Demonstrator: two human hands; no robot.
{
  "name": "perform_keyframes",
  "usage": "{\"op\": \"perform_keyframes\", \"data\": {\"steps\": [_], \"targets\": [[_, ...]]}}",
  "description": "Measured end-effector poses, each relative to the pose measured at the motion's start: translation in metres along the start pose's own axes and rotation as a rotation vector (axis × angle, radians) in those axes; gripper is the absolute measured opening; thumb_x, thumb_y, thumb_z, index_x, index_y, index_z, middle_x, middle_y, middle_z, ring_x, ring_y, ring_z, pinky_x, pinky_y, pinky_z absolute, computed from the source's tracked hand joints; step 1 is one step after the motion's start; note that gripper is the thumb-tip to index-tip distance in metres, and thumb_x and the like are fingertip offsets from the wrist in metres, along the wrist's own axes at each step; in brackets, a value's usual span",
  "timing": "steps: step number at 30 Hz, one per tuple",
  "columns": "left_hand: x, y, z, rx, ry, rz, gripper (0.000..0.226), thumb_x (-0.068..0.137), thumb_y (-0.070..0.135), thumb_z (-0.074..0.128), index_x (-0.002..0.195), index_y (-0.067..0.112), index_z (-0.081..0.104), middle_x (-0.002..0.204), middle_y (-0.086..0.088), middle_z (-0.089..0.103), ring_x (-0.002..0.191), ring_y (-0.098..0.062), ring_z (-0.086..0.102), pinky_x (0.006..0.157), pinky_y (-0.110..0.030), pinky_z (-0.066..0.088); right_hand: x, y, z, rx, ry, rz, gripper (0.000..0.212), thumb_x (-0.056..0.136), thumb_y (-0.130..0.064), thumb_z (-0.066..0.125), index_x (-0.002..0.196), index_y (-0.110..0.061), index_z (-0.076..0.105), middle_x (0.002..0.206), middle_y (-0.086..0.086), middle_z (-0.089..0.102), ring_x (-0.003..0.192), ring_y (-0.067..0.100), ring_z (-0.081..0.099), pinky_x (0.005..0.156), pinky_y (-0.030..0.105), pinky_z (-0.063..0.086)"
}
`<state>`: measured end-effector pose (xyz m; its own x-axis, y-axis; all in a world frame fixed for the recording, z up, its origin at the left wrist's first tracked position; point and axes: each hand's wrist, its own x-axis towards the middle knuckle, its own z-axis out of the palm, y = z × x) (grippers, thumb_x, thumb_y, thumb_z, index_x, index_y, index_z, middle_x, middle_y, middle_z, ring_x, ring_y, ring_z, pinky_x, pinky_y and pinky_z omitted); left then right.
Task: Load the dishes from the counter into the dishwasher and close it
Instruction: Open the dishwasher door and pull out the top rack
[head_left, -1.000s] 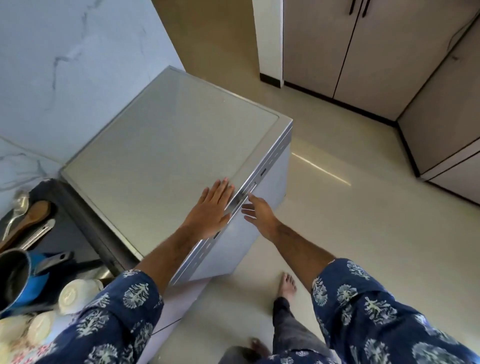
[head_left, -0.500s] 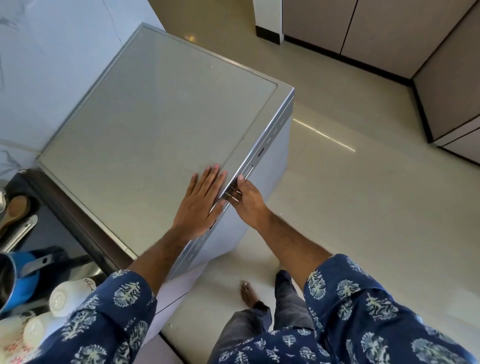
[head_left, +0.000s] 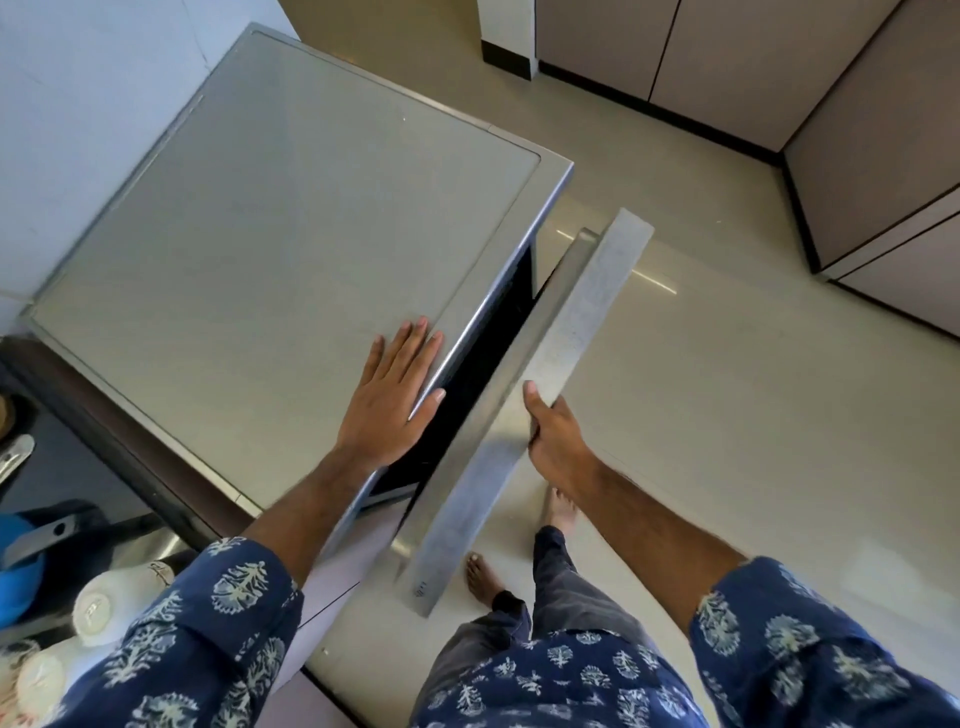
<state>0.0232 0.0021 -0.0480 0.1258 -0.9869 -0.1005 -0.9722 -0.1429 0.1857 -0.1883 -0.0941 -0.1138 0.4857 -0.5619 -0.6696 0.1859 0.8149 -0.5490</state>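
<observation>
A silver dishwasher stands against the white wall, seen from above. Its door hangs partly open, tilted away from the body, with a dark gap behind it. My right hand grips the door's top edge near the middle. My left hand lies flat on the dishwasher's top by its front edge, fingers spread, holding nothing. On the dark counter at the lower left lie white cups on their sides and a blue pot.
Beige cabinets line the far wall and the right side. Pale tiled floor spreads in front of the dishwasher. My bare feet stand close below the door. A metal utensil lies at the left edge.
The dishwasher door was shut; my right hand has pulled it partly open from the top edge. My left hand stays flat on the top.
</observation>
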Motion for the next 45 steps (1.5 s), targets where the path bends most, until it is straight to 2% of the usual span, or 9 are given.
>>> {"op": "perform_keyframes", "data": {"steps": [3,8,11,15,19,30,37,42,45], "targets": [[0.002,0.003,-0.001,0.041,0.001,-0.002,0.066,0.102,0.037,0.035,0.159,0.012,0.017,0.168,-0.006,0.009,0.155,-0.022,0.005,0.124,-0.052,0.012,-0.019,-0.002,-0.031,-0.079,0.086,-0.056,0.033,0.092,-0.03,0.068,0.119,-0.013,0.06,0.097,-0.005,0.076,0.093,0.012,0.073,0.071,0.021,0.057],[0.0,0.009,0.005,0.121,0.029,0.075,0.067,0.099,0.026,0.04,0.159,0.008,0.015,0.166,-0.01,0.013,0.155,-0.023,0.01,0.124,-0.052,0.015,-0.042,0.0,-0.073,-0.353,0.167,-0.124,0.063,0.066,-0.064,0.079,0.117,-0.038,0.053,0.107,0.006,0.066,0.096,0.025,0.067,0.076,0.036,0.062],[-0.003,0.018,0.011,0.274,-0.025,0.193,0.07,0.098,0.021,0.045,0.158,0.005,0.015,0.167,-0.015,0.005,0.155,-0.03,0.005,0.123,-0.054,0.016,-0.056,0.002,-0.089,-0.479,0.309,-0.087,0.078,0.065,-0.073,0.069,0.123,-0.025,0.047,0.11,-0.003,0.062,0.096,0.019,0.065,0.071,0.021,0.055],[-0.026,0.062,0.037,0.269,-0.103,0.253,0.067,0.1,0.035,0.036,0.158,0.006,0.018,0.166,-0.015,0.009,0.155,-0.03,0.004,0.122,-0.056,0.013,-0.066,0.007,-0.108,-0.655,0.443,-0.06,0.057,0.087,-0.059,0.062,0.115,-0.01,0.055,0.096,0.011,0.062,0.076,0.025,0.064,0.046,0.016,0.05],[-0.067,0.13,0.099,0.067,-0.239,0.24,0.07,0.103,0.048,0.03,0.158,0.008,0.012,0.167,-0.012,0.008,0.155,-0.027,0.004,0.124,-0.052,0.017,-0.075,0.03,-0.135,-0.764,0.476,-0.042,0.051,0.09,-0.056,0.059,0.113,-0.011,0.05,0.099,0.006,0.061,0.082,0.013,0.06,0.056,0.012,0.04],[-0.096,0.234,0.211,-0.044,-0.475,0.254,0.077,0.104,0.049,0.037,0.159,0.014,-0.004,0.168,-0.004,-0.001,0.155,-0.019,-0.004,0.126,-0.047,0.008,-0.086,0.052,-0.244,-0.727,0.497,-0.062,0.04,0.095,-0.046,0.06,0.074,-0.018,0.042,0.059,-0.009,0.046,0.039,-0.001,0.044,0.043,0.012,0.035],[-0.091,0.317,0.309,-0.139,-0.555,0.132,0.089,0.1,0.04,0.053,0.158,0.011,-0.007,0.168,-0.006,0.003,0.155,-0.021,0.003,0.125,-0.045,0.009,-0.063,0.091,-0.368,-0.63,0.471,0.131,0.042,0.094,-0.053,0.056,0.104,-0.012,0.054,0.107,0.012,0.064,0.101,0.029,0.064,0.091,0.048,0.055],[-0.092,0.357,0.383,-0.06,-0.568,0.137,0.092,0.098,0.038,0.057,0.156,0.011,-0.01,0.167,-0.009,0.01,0.154,-0.025,0.013,0.12,-0.044,0.01,-0.037,0.116,-0.447,-0.599,0.414,0.182,0.033,0.095,-0.053,0.056,0.107,-0.022,0.053,0.097,0.007,0.061,0.093,0.025,0.061,0.094,0.055,0.052],[-0.087,0.374,0.423,-0.029,-0.621,0.128,0.095,0.096,0.038,0.06,0.155,0.014,-0.011,0.167,-0.009,0.011,0.153,-0.025,0.016,0.121,-0.046,0.018,-0.021,0.134,-0.49,-0.704,0.421,0.279,0.051,0.08,-0.078,0.046,0.119,-0.045,0.045,0.115,0.005,0.066,0.108,0.033,0.063,0.099,0.053,0.048]]}}
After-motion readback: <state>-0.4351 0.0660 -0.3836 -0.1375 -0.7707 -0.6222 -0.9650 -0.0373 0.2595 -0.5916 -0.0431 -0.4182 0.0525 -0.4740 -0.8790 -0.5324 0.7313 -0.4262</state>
